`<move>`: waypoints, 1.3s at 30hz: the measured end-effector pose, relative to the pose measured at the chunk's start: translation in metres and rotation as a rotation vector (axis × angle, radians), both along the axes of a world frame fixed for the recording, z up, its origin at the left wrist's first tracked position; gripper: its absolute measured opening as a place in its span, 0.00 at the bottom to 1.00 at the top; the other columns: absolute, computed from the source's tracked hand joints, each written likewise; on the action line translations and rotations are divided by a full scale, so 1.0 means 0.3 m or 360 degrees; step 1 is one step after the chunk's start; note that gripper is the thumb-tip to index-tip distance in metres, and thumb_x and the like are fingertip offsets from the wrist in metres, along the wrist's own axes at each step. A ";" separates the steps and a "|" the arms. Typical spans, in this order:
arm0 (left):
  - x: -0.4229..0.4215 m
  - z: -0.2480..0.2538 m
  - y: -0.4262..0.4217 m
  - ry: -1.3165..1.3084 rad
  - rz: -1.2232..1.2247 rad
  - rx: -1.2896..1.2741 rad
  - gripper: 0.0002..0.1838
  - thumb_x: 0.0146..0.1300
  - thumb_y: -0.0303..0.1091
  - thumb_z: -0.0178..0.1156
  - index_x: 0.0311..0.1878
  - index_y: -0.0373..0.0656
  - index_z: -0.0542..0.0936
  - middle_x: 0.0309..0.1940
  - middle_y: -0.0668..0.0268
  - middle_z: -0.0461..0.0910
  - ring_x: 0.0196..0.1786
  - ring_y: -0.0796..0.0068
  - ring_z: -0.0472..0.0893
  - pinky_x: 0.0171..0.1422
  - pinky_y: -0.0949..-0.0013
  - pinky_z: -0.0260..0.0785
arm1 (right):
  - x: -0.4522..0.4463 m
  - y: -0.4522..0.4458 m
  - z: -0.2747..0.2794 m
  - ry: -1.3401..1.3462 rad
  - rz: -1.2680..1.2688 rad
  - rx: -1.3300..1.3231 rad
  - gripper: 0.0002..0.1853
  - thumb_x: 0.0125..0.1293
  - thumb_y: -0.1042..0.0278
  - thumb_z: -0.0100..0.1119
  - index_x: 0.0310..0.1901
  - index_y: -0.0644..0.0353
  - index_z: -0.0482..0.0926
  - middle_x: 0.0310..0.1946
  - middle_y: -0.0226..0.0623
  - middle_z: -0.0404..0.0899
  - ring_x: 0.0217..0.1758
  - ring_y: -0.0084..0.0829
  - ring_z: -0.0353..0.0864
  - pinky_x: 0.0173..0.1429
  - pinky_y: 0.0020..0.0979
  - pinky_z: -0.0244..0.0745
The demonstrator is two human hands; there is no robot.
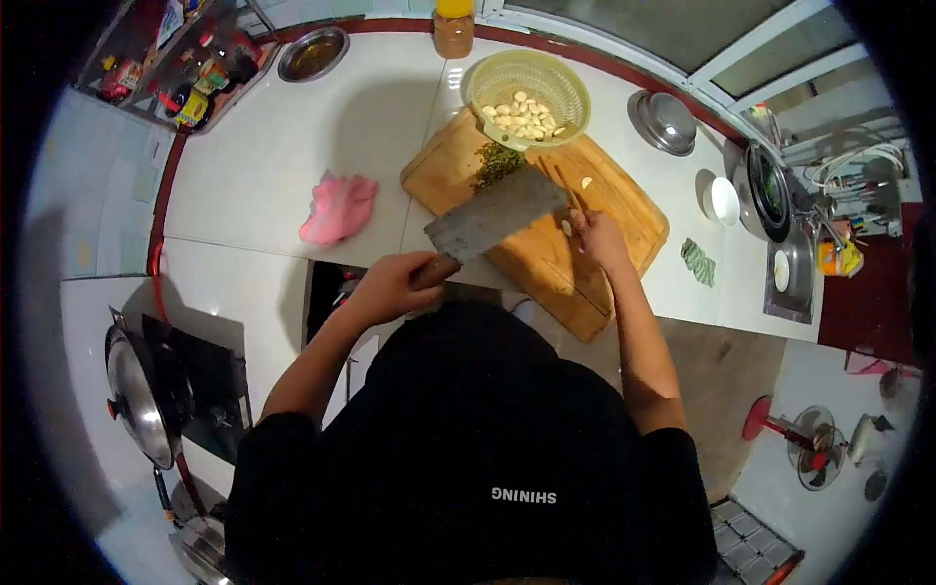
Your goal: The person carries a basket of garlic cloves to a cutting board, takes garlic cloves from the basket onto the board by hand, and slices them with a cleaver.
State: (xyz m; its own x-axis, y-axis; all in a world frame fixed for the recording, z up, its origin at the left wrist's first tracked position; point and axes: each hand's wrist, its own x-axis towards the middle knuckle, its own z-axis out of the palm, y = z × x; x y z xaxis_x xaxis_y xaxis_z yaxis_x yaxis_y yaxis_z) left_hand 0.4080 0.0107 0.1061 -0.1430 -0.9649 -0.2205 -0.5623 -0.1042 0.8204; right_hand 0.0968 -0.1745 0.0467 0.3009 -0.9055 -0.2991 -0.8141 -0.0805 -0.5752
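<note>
My left hand is closed round the handle of a wide cleaver, whose blade lies flat above the wooden cutting board. Thin brown sticks that look like chopsticks are pinched in my right hand, at the blade's right end. Chopped green herbs show just beyond the blade. A pale piece lies on the board, and another is beside my right fingers. At the board's far edge, a yellow-green basket holds several pale cloves.
A pink cloth lies left of the board, a striped green cloth right of it. Farther right are a white bowl and the sink. A lidded pan stands at the left. A jar is at the back.
</note>
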 end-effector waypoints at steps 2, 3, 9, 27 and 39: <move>0.004 0.016 -0.001 0.0521 0.0175 0.0149 0.15 0.56 0.37 0.61 0.45 0.40 0.74 0.25 0.67 0.75 0.27 0.70 0.76 0.32 0.68 0.68 | -0.004 0.008 0.008 -0.0008 0.0004 0.0034 0.26 0.71 0.49 0.50 0.27 0.65 0.78 0.14 0.42 0.74 0.18 0.36 0.77 0.29 0.35 0.70; 0.005 0.028 -0.002 0.0771 0.0252 0.0252 0.16 0.56 0.36 0.60 0.45 0.39 0.74 0.24 0.68 0.73 0.25 0.74 0.74 0.30 0.71 0.67 | -0.004 0.016 -0.012 0.0055 0.0016 0.0039 0.25 0.71 0.49 0.50 0.27 0.66 0.78 0.14 0.42 0.75 0.18 0.36 0.76 0.29 0.35 0.70; -0.058 -0.003 -0.096 0.2491 0.0274 0.0521 0.16 0.59 0.32 0.54 0.50 0.39 0.69 0.23 0.70 0.65 0.17 0.83 0.64 0.20 0.77 0.58 | 0.007 0.066 -0.049 -0.0153 -0.0091 -0.0418 0.26 0.72 0.48 0.48 0.28 0.64 0.79 0.17 0.40 0.75 0.20 0.32 0.74 0.30 0.35 0.68; -0.234 -0.136 -0.194 0.3203 0.0284 0.0519 0.05 0.66 0.30 0.46 0.43 0.43 0.68 0.20 0.72 0.61 0.15 0.80 0.61 0.20 0.74 0.58 | 0.139 0.213 -0.045 -0.0331 0.0010 -0.0411 0.22 0.72 0.50 0.46 0.31 0.64 0.73 0.23 0.56 0.75 0.29 0.57 0.76 0.33 0.50 0.70; -0.214 -0.159 -0.140 0.3233 0.0178 0.0674 0.08 0.63 0.29 0.51 0.44 0.40 0.68 0.19 0.71 0.64 0.11 0.83 0.63 0.15 0.77 0.60 | 0.185 0.180 -0.033 -0.0287 0.0131 -0.0391 0.22 0.72 0.50 0.46 0.32 0.63 0.73 0.24 0.55 0.76 0.29 0.57 0.76 0.33 0.49 0.70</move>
